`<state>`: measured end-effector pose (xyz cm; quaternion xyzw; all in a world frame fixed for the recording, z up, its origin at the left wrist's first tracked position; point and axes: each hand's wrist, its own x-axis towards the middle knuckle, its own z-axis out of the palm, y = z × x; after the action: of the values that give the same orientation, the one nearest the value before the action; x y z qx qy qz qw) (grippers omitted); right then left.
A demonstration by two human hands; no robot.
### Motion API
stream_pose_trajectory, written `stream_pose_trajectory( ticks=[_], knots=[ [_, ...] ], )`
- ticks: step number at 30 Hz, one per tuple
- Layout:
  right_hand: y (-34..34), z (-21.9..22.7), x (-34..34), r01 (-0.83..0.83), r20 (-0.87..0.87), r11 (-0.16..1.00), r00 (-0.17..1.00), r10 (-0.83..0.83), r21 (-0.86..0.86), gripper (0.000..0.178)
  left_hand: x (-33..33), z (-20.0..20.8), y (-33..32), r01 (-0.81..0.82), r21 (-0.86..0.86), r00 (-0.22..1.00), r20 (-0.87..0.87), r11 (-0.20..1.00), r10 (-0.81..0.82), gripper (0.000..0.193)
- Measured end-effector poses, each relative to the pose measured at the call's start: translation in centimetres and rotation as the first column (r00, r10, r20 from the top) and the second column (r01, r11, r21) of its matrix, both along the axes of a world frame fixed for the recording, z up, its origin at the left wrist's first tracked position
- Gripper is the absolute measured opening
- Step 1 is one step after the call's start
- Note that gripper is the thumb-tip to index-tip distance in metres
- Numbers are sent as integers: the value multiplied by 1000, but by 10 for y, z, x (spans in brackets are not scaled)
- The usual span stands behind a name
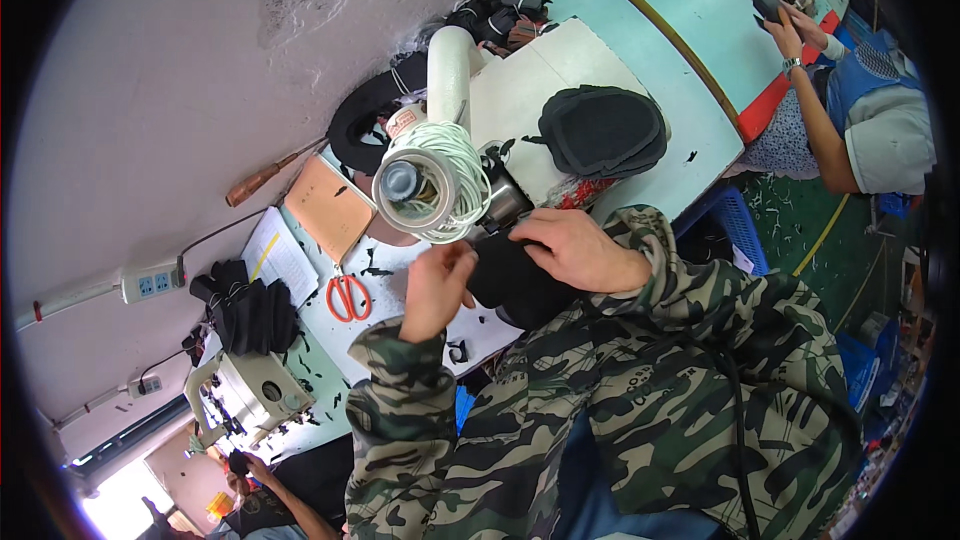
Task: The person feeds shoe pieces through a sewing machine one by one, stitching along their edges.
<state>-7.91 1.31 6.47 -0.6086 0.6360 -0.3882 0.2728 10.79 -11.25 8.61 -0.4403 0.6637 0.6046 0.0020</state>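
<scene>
A black fabric piece [522, 285] lies under my right hand [588, 252], whose fingers and thumb are closed on its upper right part. My left hand [436, 286] is curled, its fingertips pinched at the left edge of the same piece. Just beyond both hands stands a machine with a dark metal head [505, 202], partly covered by a coil of pale green cord [468, 185]. The cord hangs around a round, clear-walled container [392, 212]. The piece's underside and some fingertips are hidden.
Trimmed black fabric pieces [603, 132] are stacked on the white machine table [590, 55]. Orange-handled scissors [348, 298] and a tan notebook [328, 208] lie left. A dark bundle [245, 310] sits beside another sewing machine [255, 390]. Co-workers work at far right and lower left.
</scene>
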Motion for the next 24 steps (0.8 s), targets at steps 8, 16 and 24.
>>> stream_pose_trajectory(
  ticks=[8, 16, 24],
  knots=[
    [-31, 24, -18, -33, -178, 996, 983, 47, 83, 24, -17, -29, -18, 108, -682, 974, -75, 723, -216, 20],
    [-3, 22, -22, -100, 270, 991, 960, 73, 89, 27, 0, 17, 17, -89, 425, 992, -47, 901, 120, 26],
    [-10, -1, 8, -44, 352, 972, 935, -41, 229, 29, -10, -1, -11, -85, 79, 996, 29, 993, 83, 26]
  ],
)
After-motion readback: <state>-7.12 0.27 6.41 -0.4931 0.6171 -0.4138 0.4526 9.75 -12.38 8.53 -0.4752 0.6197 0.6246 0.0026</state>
